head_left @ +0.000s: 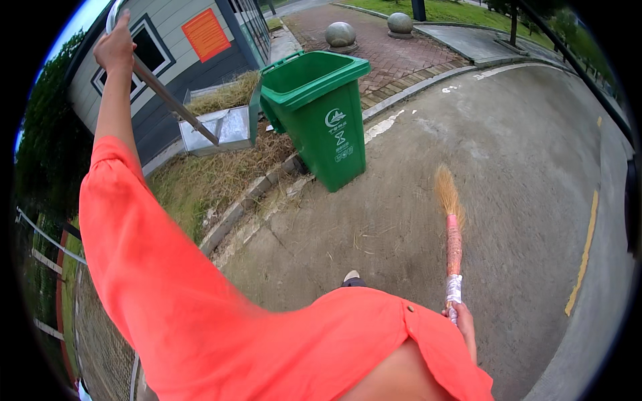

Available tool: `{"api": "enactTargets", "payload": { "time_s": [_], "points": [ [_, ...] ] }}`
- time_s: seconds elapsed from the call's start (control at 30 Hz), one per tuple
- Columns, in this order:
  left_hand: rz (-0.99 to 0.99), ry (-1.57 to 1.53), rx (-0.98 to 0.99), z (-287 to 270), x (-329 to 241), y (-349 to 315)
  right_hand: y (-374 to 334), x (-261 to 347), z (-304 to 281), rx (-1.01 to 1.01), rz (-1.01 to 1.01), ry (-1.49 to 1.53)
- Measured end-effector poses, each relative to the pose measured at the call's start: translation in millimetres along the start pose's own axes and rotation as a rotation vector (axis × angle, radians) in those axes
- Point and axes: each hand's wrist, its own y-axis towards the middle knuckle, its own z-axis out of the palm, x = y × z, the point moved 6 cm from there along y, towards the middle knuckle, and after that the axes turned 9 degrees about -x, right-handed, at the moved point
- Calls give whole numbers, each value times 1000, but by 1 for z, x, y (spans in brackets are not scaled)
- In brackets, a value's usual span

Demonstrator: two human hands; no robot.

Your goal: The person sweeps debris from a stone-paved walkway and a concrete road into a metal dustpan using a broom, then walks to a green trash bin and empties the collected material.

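Raised high at the upper left, my left hand [115,50] is closed round the long handle of a metal dustpan [215,132]. Its pan hangs off the ground beside the green wheeled bin [328,137], with dry grass [231,95] heaped in it. The bin stands with its top open; its bottom inside is out of sight. At the lower right my right hand [463,326] grips a short straw broom [454,247] by its wrapped handle. The bristles point away from me over the pavement, and whether they touch it I cannot tell.
A stone kerb [231,224] edges a strip of dry grass left of the bin. Behind stands a grey building [167,40] with an orange sign [206,35]. Two stone balls, one nearer [340,35], sit on brick paving. Wisps of straw lie on the road [374,234].
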Motion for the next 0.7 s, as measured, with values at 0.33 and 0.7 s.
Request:
{"api": "enactTargets", "payload": {
  "time_s": [0.33, 0.7],
  "points": [
    [784, -62, 274, 419, 12, -154, 199, -25, 135, -193, -130, 408],
    [1089, 24, 1929, 491, 107, -666, 170, 49, 233, -420, -89, 684]
  ]
}}
